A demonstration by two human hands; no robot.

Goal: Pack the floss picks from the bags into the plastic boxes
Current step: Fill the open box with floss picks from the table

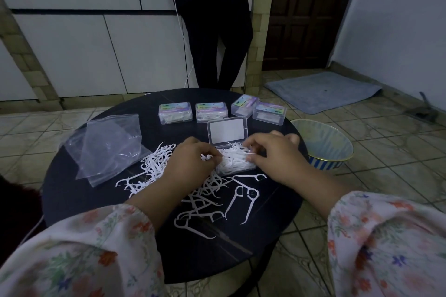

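- Two clear plastic bags lie overlapping at the left of the round dark worktop, flat and nearly emptied.
- Just right of the bags, loose white floss picks sit in a tangled heap, which spreads toward the near edge under the left forearm.
- The left hand hovers at the left edge of the open box, its grip curled tight around a small bunch of picks at the fingertips.
- The open box stands at the worktop's middle, between the two hands, heaped with white picks; its clear lid stands upright behind it.
- The right hand rests over the right side of the open box, its grip narrowed to a pinch of thumb and forefinger on picks at the top of the pile.
- A few single picks lie apart on the worktop just in front of the box.
- Four closed boxes with coloured labels stand in a row along the far edge, the two on the right touching.
- A striped bowl sits on the tiled floor just right of the worktop, and a blue mat lies farther back.
- A person in dark clothes stands behind the worktop.
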